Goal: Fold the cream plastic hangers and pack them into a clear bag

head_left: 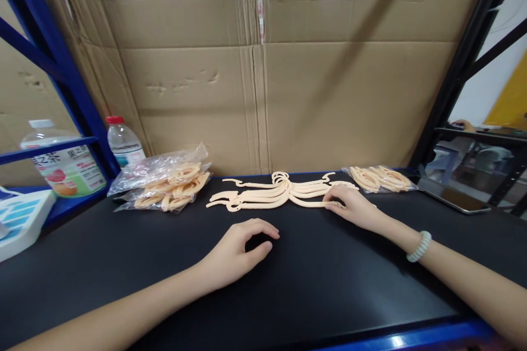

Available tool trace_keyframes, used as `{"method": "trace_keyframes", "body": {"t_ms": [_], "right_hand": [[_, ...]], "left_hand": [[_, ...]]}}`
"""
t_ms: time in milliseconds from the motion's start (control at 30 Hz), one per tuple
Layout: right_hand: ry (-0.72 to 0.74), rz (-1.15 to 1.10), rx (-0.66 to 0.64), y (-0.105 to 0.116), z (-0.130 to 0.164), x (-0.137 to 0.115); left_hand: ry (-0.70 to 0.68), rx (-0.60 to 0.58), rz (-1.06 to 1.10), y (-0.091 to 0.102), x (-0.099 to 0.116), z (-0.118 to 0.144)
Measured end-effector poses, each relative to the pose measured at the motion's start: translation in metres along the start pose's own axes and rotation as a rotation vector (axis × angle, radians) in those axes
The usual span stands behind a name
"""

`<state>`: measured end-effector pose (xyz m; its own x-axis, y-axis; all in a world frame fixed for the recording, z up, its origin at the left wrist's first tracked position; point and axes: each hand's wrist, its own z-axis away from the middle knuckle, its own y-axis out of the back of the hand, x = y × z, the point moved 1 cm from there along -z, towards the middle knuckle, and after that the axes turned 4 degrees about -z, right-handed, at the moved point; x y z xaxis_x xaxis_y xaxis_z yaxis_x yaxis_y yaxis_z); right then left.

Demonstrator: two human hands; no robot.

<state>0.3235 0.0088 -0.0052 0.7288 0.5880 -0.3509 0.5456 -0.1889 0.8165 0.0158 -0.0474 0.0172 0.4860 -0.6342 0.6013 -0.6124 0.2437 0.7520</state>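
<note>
Left hand (241, 247) idle on the black table (313, 290), right hand (349, 205) on the hanger stack.

Left hand rests palm-down, fingers loosely curled and apart, holding nothing (looks parked, well short of the parts). Right hand lies flat on the right end of the stack of cream plastic hangers (274, 193), fingers together and pressing down on the arms, not closed around them; reads as pinning the pile so it stays aligned. White bead bracelet (419, 246) on that wrist. Hangers lie mid-table near the cardboard backing (263, 77), hooks bunched at centre, arms fanned left and right, thin and glossy. Bagged hangers (164, 184) sit to the left, a smaller bag (381, 178) to the right, both apart from the loose stack. Water bottle (122, 140) stands at far left by the blue rack (78, 98).
</note>
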Motion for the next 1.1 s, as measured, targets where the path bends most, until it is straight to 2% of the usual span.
{"method": "trace_keyframes", "body": {"t_ms": [233, 367, 533, 633, 733, 900, 1100], "right_hand": [[-0.012, -0.077, 0.064, 0.004, 0.001, -0.005], [-0.052, -0.182, 0.102, 0.008, 0.002, -0.004], [-0.112, -0.302, 0.165, 0.011, 0.004, 0.001], [-0.111, -0.279, 0.186, 0.011, 0.004, -0.002], [-0.086, -0.257, 0.169, 0.012, 0.005, -0.011], [-0.045, -0.253, 0.086, 0.014, 0.006, -0.025], [0.057, -0.084, 0.080, 0.013, 0.007, -0.025]], "left_hand": [[0.157, 0.065, 0.167, 0.000, -0.005, -0.004], [0.268, 0.162, 0.422, 0.000, -0.013, -0.006], [0.518, 0.276, 0.831, 0.006, -0.017, -0.007], [0.610, 0.426, 0.991, 0.009, -0.016, -0.007], [0.612, 0.527, 1.026, 0.009, -0.014, -0.008], [0.536, 0.555, 0.956, 0.008, -0.014, -0.007], [0.451, 0.464, 0.859, 0.005, -0.019, -0.006]]}}
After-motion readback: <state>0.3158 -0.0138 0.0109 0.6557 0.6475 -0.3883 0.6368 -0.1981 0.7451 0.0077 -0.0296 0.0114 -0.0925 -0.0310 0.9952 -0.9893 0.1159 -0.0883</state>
